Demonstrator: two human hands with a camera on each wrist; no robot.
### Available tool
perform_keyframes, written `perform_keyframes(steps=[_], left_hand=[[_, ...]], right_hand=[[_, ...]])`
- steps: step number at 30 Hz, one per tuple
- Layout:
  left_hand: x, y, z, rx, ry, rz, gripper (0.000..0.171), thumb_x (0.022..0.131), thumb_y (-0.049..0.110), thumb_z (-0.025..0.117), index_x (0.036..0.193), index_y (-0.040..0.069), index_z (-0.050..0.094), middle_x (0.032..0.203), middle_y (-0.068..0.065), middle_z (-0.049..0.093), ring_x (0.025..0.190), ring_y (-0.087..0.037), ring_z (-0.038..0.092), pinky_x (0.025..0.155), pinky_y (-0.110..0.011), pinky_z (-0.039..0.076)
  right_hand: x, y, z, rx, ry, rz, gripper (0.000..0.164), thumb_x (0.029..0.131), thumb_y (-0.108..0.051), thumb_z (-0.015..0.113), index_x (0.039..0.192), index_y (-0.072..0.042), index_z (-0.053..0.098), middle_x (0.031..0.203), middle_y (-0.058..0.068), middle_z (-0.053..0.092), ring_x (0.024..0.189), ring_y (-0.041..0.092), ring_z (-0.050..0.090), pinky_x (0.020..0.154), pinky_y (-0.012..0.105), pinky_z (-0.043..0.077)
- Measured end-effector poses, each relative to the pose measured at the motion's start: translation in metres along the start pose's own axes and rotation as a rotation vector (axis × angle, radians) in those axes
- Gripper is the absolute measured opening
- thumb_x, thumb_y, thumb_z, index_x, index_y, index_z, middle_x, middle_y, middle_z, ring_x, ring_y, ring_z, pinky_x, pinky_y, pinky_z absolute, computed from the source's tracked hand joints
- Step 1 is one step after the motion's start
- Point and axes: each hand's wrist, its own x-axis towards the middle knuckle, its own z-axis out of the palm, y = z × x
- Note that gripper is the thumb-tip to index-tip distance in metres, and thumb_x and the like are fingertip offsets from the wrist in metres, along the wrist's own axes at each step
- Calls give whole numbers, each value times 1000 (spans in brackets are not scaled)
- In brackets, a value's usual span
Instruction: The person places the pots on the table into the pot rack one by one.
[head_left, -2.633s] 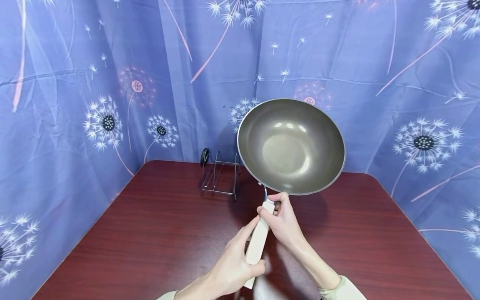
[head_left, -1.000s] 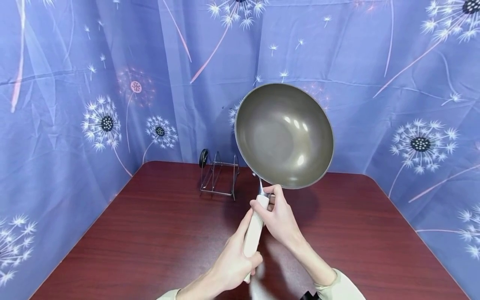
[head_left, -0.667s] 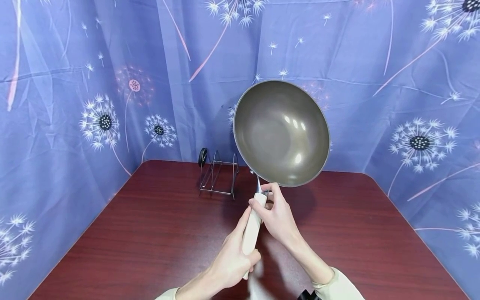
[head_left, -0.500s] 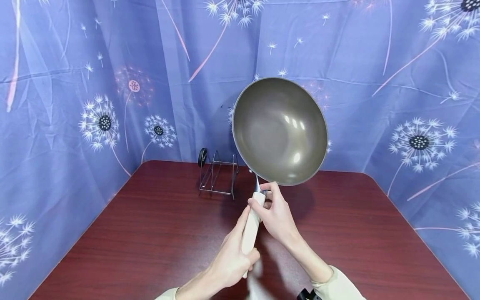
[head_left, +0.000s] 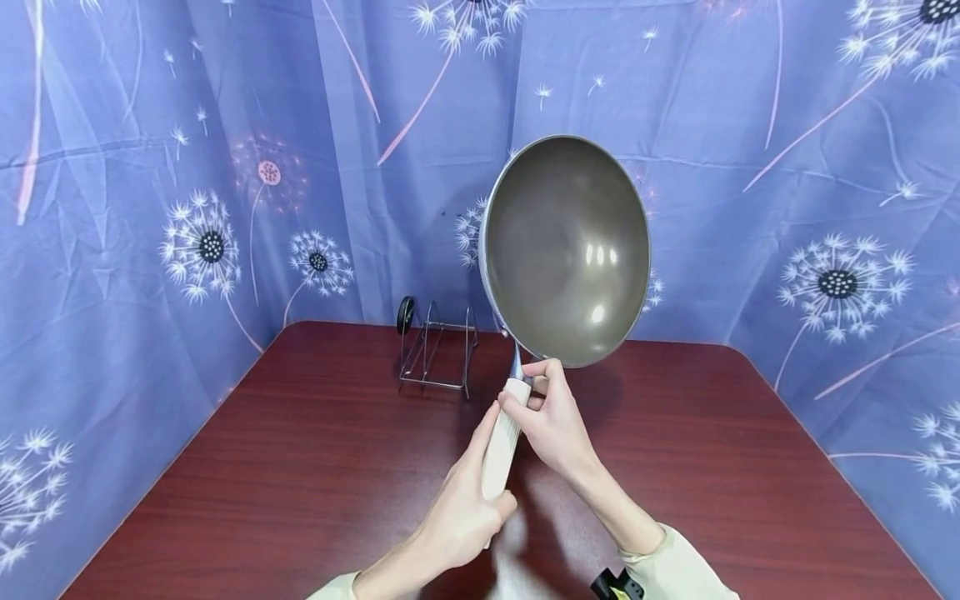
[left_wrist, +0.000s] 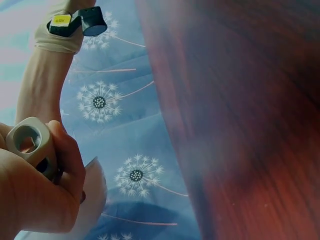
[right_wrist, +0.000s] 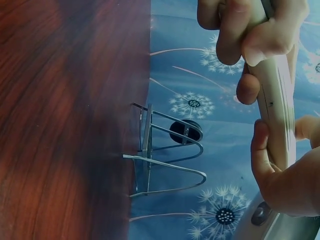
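Observation:
A wok (head_left: 566,250) with a dark grey-brown interior is held up over the table, its inside facing me and glossy with light spots. Its cream handle (head_left: 504,446) slants down toward me. My left hand (head_left: 461,504) is wrapped round the lower part of that handle; the left wrist view shows the handle's hollow end (left_wrist: 31,142) poking out of the fist. Higher up, my right hand (head_left: 555,421) pinches the handle between thumb and fingers, right by the metal neck (head_left: 517,364). In the right wrist view a rivet (right_wrist: 261,214) shows on the wok's outside.
A wire rack (head_left: 435,354) with a black round piece (head_left: 406,315) at its left corner stands at the back of the dark red wooden table (head_left: 300,467). Blue curtains (head_left: 420,75) with dandelion prints enclose the table at the back and sides.
The wok has risen and shifted slightly left since the first frame. It has tipped more upright and turned, so its opening looks narrower. Both hands keep their grip and moved slightly up and left.

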Motion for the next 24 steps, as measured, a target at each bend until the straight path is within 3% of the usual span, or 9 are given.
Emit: perform_keyframes(steps=[4,9,11,14,16,17,19,21,24], left_hand=[[1,0,-1,-98,-26,-22,112,72,-10,52,153,54,10,155,-15,29,58,-18,54,35,-28,45],[1,-1,-2,-123,-48,-29,109,76,-9,53,153,54,9,133,-17,47,61,-19,54,37,-28,46],[0,-3,-2,-107,-49,-11,108,76,-9,53,154,52,9,123,-15,51,70,-21,57,42,-26,48],[0,-5,-2,-63,-39,47,108,76,-11,53,157,46,9,143,-10,47,99,-22,59,60,-24,53],[-1,-6,-2,-60,-35,63,108,76,-11,53,157,45,9,155,-4,35,97,-20,60,60,-25,54],[-1,-5,-2,-75,-40,60,108,76,-11,53,157,47,9,159,-2,30,90,-20,64,57,-28,55],[-2,-4,-3,-122,-59,27,107,79,-10,53,155,51,7,150,-13,41,68,-19,66,44,-37,54],[-3,-3,-3,-164,-77,-13,106,81,-7,54,153,55,6,129,-21,50,44,-18,55,34,-44,49],[-3,-1,-3,-183,-87,-41,104,83,-6,54,153,55,6,101,-18,50,41,-18,53,34,-45,49]], right_hand=[[2,0,0,21,-3,19,41,87,-3,67,119,-2,42,101,16,66,82,16,71,65,21,55],[2,2,-1,46,7,45,41,86,-3,68,118,-3,43,104,18,68,83,19,73,69,22,56],[1,3,-2,62,5,47,40,86,-1,68,117,-3,43,105,19,69,83,20,74,70,22,57],[0,3,-3,82,-7,40,39,86,0,67,115,-4,42,107,19,71,84,20,74,74,23,57],[0,2,-4,86,-19,30,38,86,-1,67,115,-4,42,106,18,72,85,20,75,76,23,58],[0,1,-4,87,-26,25,38,86,-1,67,116,-4,42,107,17,72,86,20,75,77,23,58],[0,0,-4,88,-35,17,38,87,-2,67,116,-4,42,108,18,72,87,22,75,77,23,58],[1,-1,-3,91,-41,15,38,87,-1,66,117,-3,42,109,19,72,88,23,75,77,23,58],[1,-1,-3,95,-43,20,39,87,-1,66,118,-3,42,111,20,71,90,25,74,77,23,58]])
